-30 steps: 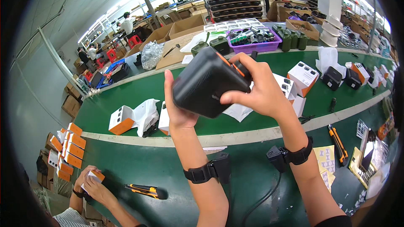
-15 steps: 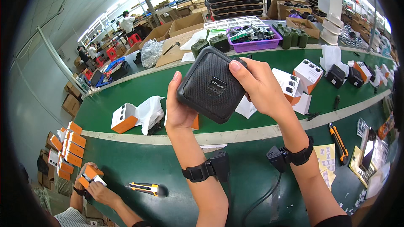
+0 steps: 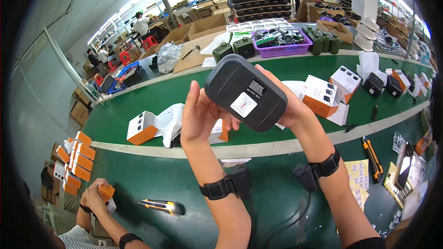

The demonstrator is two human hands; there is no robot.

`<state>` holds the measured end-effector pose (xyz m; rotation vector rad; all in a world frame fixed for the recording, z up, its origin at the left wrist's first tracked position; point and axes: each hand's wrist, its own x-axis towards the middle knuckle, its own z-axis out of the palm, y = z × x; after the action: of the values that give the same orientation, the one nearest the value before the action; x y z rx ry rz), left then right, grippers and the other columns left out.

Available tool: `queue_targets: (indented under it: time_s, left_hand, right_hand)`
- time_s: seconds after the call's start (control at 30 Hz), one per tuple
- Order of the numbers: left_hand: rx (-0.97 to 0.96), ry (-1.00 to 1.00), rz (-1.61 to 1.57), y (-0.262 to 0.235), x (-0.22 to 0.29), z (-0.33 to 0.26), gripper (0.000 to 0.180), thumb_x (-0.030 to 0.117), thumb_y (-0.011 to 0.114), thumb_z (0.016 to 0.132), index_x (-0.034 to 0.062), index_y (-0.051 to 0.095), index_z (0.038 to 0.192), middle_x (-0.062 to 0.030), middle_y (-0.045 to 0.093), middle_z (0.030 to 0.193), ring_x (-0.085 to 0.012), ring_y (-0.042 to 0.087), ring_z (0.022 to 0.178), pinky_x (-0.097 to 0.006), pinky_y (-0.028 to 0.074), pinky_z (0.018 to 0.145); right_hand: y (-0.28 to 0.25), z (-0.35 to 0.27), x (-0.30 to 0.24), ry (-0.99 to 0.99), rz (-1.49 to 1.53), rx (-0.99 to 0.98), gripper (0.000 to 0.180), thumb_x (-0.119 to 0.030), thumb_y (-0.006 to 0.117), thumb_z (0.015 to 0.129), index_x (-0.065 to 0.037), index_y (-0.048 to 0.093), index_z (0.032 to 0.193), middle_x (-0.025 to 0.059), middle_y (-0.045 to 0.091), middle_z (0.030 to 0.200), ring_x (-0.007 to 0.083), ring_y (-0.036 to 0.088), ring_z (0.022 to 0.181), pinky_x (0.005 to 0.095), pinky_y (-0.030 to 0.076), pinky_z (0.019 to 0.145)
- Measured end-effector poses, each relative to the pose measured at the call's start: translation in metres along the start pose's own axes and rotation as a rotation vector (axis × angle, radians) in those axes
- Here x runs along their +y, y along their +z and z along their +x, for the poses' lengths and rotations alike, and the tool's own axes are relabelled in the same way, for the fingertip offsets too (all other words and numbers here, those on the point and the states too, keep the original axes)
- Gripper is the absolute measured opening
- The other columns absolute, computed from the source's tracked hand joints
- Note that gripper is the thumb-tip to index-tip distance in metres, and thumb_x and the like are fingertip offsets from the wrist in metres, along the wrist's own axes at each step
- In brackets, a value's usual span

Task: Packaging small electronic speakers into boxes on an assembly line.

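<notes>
A black, rounded-square portable speaker (image 3: 230, 82) is tilted up in front of me, its flat side with a white sticker and small printed label facing me. My right hand (image 3: 290, 103) grips it along the right edge, the fingers partly hidden behind it. By the speaker's lower left edge is my left hand (image 3: 199, 117), thumb up and apart, fingers loosely spread; some fingertips reach beneath the speaker, and whether they touch it is unclear. Beyond my left hand lies a white-and-orange box (image 3: 140, 128) beside a white plastic bag (image 3: 170, 122).
A yellow-and-black utility knife (image 3: 159, 206) lies on the green bench; another knife (image 3: 372, 159) is at right near sticker sheets (image 3: 356, 174). At lower left a co-worker's hands (image 3: 94, 198) hold an orange box. More boxes (image 3: 321, 96) and a purple basket (image 3: 282, 50) stand farther back.
The speaker has turned from its grille face to its labelled side. My left hand's grip has loosened while my right hand holds the edge. The co-worker's orange box has turned.
</notes>
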<state>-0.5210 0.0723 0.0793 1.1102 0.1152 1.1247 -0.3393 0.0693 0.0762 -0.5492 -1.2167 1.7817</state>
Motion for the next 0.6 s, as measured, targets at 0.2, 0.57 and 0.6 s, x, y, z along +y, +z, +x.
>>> queue_targets:
  time_s: [0.2, 0.57, 0.6]
  left_hand:
    - [-0.052, -0.041, 0.216, 0.0, -0.001, 0.005, 0.063, 0.049, 0.021, 0.09, -0.0037, 0.055, 0.096, -0.0219, 0.061, 0.074, -0.0253, 0.06, 0.056, -0.027, 0.046, 0.044]
    - [0.763, -0.268, 0.962, -0.038, -0.003, 0.001, 0.04, 0.04, 0.052, 0.082, 0.0001, 0.054, 0.084, -0.0108, 0.06, 0.07, -0.016, 0.057, 0.056, -0.026, 0.044, 0.05]
    - [0.771, -0.263, 0.96, -0.053, -0.007, -0.003, 0.04, 0.04, 0.052, 0.082, 0.0001, 0.054, 0.084, -0.0108, 0.06, 0.07, -0.016, 0.057, 0.056, -0.026, 0.044, 0.05]
  right_hand:
    - [0.0, -0.004, -0.003, -0.007, 0.075, 0.041, 0.057, -0.057, 0.029, 0.087, -0.008, 0.057, 0.077, -0.0017, 0.04, 0.042, 0.0055, 0.028, 0.029, 0.0168, 0.018, 0.026]
    - [-0.032, -0.012, -0.028, -0.056, -1.297, 0.673, 0.069, -0.063, 0.046, 0.074, 0.004, 0.058, 0.062, 0.0136, 0.054, 0.055, 0.0261, 0.056, 0.053, 0.0347, 0.042, 0.053]
    - [-0.042, -0.011, -0.023, -0.079, -1.411, 0.71, 0.069, -0.064, 0.046, 0.072, 0.003, 0.06, 0.064, 0.0168, 0.058, 0.06, 0.0323, 0.058, 0.063, 0.038, 0.043, 0.059]
